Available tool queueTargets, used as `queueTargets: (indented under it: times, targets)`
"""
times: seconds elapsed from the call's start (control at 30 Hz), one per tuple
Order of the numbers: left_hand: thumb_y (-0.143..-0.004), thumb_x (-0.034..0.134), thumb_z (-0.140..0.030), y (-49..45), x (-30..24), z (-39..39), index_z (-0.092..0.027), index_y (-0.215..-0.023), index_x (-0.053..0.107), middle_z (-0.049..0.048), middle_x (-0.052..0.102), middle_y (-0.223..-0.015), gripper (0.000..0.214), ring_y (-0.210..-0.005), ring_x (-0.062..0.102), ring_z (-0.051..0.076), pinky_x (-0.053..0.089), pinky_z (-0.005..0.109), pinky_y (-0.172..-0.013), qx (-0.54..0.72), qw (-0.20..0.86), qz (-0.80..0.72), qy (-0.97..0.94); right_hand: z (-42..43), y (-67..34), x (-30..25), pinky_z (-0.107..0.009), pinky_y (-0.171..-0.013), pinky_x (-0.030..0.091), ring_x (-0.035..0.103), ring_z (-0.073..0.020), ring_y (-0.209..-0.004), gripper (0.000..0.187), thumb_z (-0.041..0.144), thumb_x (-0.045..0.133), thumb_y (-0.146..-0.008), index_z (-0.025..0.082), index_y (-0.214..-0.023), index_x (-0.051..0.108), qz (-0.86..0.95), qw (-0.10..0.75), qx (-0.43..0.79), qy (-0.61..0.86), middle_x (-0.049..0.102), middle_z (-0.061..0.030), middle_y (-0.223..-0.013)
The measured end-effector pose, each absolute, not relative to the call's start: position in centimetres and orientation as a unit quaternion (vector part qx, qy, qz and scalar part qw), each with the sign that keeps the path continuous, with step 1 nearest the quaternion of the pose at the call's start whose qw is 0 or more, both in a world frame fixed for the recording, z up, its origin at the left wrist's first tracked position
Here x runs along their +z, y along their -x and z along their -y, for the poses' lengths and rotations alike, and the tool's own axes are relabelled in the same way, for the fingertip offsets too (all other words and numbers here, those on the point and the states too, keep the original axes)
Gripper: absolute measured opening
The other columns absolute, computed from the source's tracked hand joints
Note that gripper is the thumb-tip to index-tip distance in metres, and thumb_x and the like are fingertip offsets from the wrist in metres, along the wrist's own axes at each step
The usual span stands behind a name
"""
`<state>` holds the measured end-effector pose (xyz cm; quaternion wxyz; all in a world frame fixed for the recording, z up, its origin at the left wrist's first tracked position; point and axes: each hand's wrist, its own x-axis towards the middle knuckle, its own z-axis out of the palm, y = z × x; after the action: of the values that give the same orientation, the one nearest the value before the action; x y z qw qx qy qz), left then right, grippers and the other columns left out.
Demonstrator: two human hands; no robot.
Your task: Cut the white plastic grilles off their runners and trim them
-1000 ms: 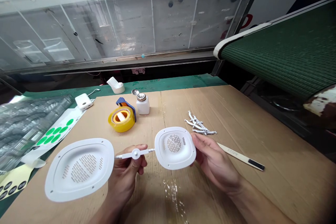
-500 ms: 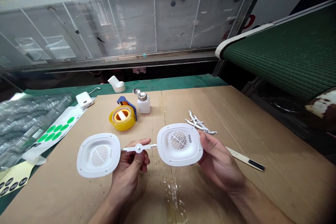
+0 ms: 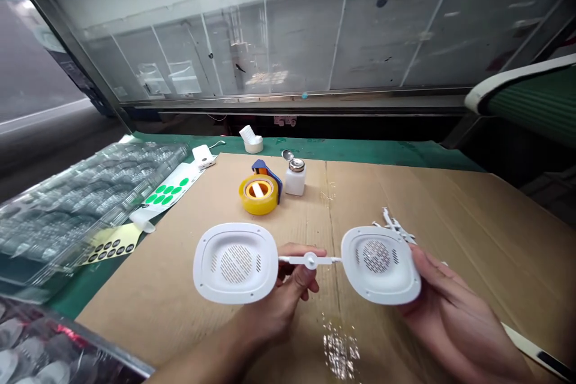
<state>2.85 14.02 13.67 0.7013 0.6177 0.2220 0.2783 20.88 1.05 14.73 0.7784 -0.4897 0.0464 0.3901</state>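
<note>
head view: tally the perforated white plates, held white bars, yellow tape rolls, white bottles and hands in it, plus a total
Perforated white plates: 2 (left plate, right plate)
Held white bar: 1
Yellow tape roll: 1
White bottle: 1
Hands: 2 (left hand, right hand)
Total: 7

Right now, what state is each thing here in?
Left fingers: closed on the bar.
Right fingers: gripping the right panel.
Left panel: raised, attached to the bar.
Tape roll: lying flat.
Bottle: upright, lid apparently flipped open.
Paper roll: loose end sticking up.
Small white pieces: piled, partly hidden.
Green sticker sheet: near end curled.
</note>
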Motion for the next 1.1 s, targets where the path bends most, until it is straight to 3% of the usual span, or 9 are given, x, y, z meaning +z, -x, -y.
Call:
queueTargets:
  times: [0.13, 0.27, 0.53, 0.73, 0.83, 0.97, 1.1]
  targets:
    - [-0.090, 0.063, -0.049, -2.8, 14.0, -13.9, -0.022, -0.109, 0.073, 0.0008, 0.058, -0.071, 0.035, -0.064, 0.055, 0.009, 0.043, 0.019, -0.058, 0.268, 0.716, -0.210, -0.609, -1.3, -20.7, 15.4, -0.018, -0.068, 0.061, 0.069, -0.0194, -0.089, 0.025, 0.026, 0.073, -0.074, 0.024, -0.099, 0.073, -0.081, 0.771, 0.390, 0.496, 0.072, -0.0037, -0.111]
    - [-0.090, 0.063, -0.049, -2.8, 14.3, -13.8, -0.021, -0.110, 0.073, 0.0014, 0.059, -0.073, 0.036, -0.066, 0.057, 0.010, 0.043, 0.020, -0.059, 0.267, 0.722, -0.203, -0.606, -1.7, -20.7, 15.8, -0.015, -0.066, 0.061, 0.069, -0.0169, -0.092, 0.025, 0.024, 0.058, -0.086, 0.027, -0.106, 0.073, -0.113, 0.761, 0.389, 0.506, 0.071, -0.0023, -0.116]
    - [-0.088, 0.064, -0.053, -3.1, 14.5, -13.8, -0.018, -0.108, 0.074, 0.0029, 0.059, -0.070, 0.041, -0.063, 0.058, 0.012, 0.042, 0.023, -0.056, 0.271, 0.724, -0.202, -0.602, -1.6, -21.1, 14.4, -0.016, -0.051, 0.061, 0.070, -0.0207, -0.098, 0.037, 0.035, 0.060, -0.083, 0.036, -0.118, 0.070, -0.085, 0.747, 0.384, 0.536, 0.070, 0.0030, -0.122]
    - [-0.089, 0.063, -0.052, -2.9, 14.3, -13.9, -0.020, -0.110, 0.073, 0.0033, 0.061, -0.073, 0.039, -0.067, 0.059, 0.013, 0.044, 0.023, -0.058, 0.266, 0.721, -0.201, -0.607, -2.3, -20.4, 16.2, -0.020, -0.041, 0.059, 0.072, -0.0216, -0.077, 0.034, 0.039, 0.058, -0.084, 0.034, -0.114, 0.072, -0.152, 0.746, 0.384, 0.522, 0.071, -0.0026, -0.122]
    - [-0.091, 0.060, -0.052, -2.9, 14.2, -13.8, -0.021, -0.113, 0.072, 0.0031, 0.060, -0.073, 0.040, -0.068, 0.058, 0.012, 0.043, 0.022, -0.059, 0.262, 0.723, -0.199, -0.607, -2.4, -20.1, 17.1, -0.022, -0.045, 0.061, 0.072, -0.0226, -0.077, 0.035, 0.037, 0.054, -0.084, 0.031, -0.113, 0.072, -0.187, 0.743, 0.386, 0.514, 0.071, -0.0034, -0.119]
    - [-0.091, 0.059, -0.054, -2.9, 14.2, -14.0, -0.019, -0.112, 0.072, 0.0036, 0.060, -0.075, 0.043, -0.068, 0.056, 0.012, 0.043, 0.022, -0.060, 0.260, 0.720, -0.209, -0.608, -2.2, -19.8, 17.2, -0.027, -0.062, 0.066, 0.071, -0.0257, -0.097, 0.035, 0.037, 0.052, -0.086, 0.030, -0.114, 0.072, -0.198, 0.754, 0.389, 0.491, 0.071, -0.0035, -0.120]
    - [-0.089, 0.061, -0.055, -2.9, 14.4, -14.4, -0.021, -0.119, 0.070, 0.0058, 0.065, -0.082, 0.046, -0.074, 0.058, 0.015, 0.046, 0.026, -0.066, 0.213, 0.716, -0.226, -0.626, -2.1, -20.0, 16.9, -0.025, -0.071, 0.065, 0.064, -0.0221, -0.114, 0.030, 0.032, 0.053, -0.089, 0.029, -0.112, 0.073, -0.162, 0.784, 0.374, 0.469, 0.070, -0.0015, -0.122]
